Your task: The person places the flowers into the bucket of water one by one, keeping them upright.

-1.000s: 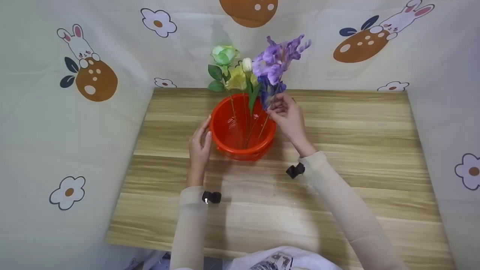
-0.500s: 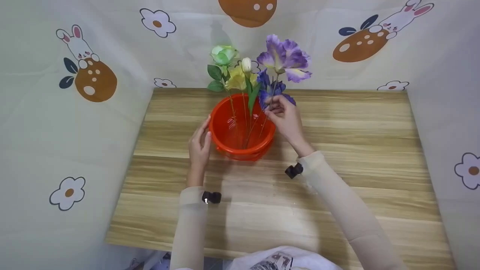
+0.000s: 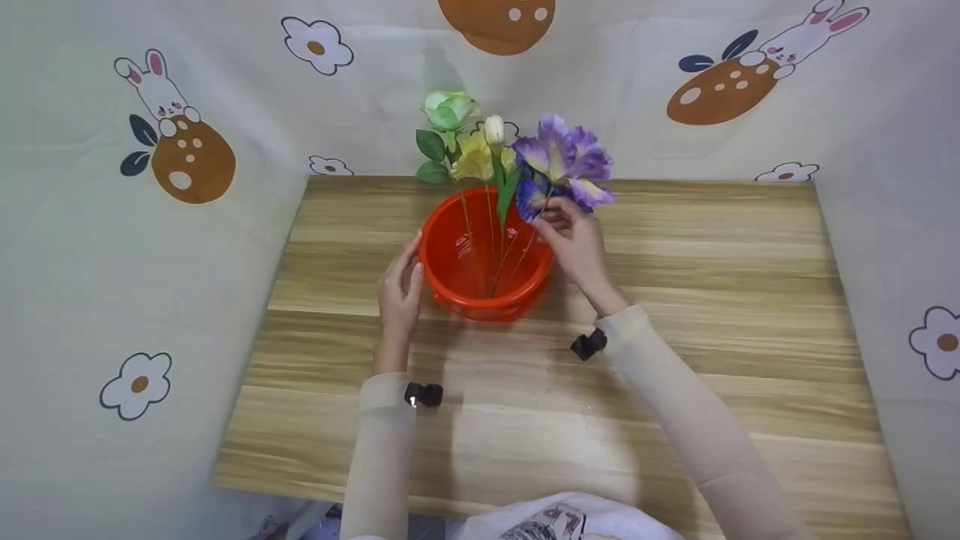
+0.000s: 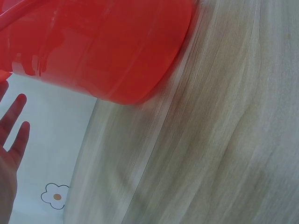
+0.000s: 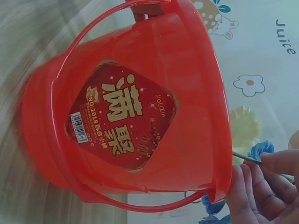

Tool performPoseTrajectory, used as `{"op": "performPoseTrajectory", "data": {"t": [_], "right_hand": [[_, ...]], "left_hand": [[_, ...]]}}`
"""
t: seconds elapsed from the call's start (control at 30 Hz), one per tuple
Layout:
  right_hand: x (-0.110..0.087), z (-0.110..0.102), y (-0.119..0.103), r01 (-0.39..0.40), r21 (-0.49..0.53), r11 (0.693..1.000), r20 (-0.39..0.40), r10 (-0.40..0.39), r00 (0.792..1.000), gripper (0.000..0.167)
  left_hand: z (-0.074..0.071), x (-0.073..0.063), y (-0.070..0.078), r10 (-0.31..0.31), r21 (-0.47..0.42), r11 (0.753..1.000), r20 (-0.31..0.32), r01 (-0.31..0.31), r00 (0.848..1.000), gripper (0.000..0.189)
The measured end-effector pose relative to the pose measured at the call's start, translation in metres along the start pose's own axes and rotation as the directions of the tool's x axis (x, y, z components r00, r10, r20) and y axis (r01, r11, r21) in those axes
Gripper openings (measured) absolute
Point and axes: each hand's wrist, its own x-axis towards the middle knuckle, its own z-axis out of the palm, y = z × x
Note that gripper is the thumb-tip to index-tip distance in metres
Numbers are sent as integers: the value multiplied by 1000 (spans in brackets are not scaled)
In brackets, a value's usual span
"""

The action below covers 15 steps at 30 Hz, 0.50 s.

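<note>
A red plastic bucket [image 3: 487, 304] stands upright on the wooden table. My left hand [image 3: 400, 289] rests against its left side with the fingers fairly straight; the left wrist view shows those fingers [image 4: 18, 140] spread beside the bucket. At the right rim my right hand [image 3: 574, 232] pinches the thin stem of a light purple artificial flower [image 3: 566, 157], between thumb and fingers in the right wrist view [image 5: 266, 182]. The stem slants down into the bucket. A darker blue-purple flower [image 3: 529, 196] sits just behind it, partly covered by the hand and the petals.
Also in the bucket stand a pale green rose [image 3: 448, 111], a yellow flower [image 3: 474, 157] and a white tulip [image 3: 494, 131]. The bucket's handle [image 5: 154, 207] hangs down its side, near a printed label [image 5: 124, 116]. A patterned cloth [image 3: 390, 90] rises behind the wooden table [image 3: 720, 285].
The light purple flower has turned so its petals face forward, then sunk lower toward the bucket, its stem still in my right hand. My left hand has stayed on the bucket.
</note>
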Motion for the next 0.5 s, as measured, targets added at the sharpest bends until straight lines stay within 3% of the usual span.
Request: {"op": "performPoseTrajectory", "data": {"t": [0.17,0.5], "right_hand": [[-3,-1,3,-12,93,996,-74,19,997,21],[-6,-10,19,19,-18,1000,-160,-22,987,18]], "left_hand": [[0,0,0,19,13,1000,-10,-19,1000,38],[0,0,0,3,14,1000,-3,-3,1000,38]]}}
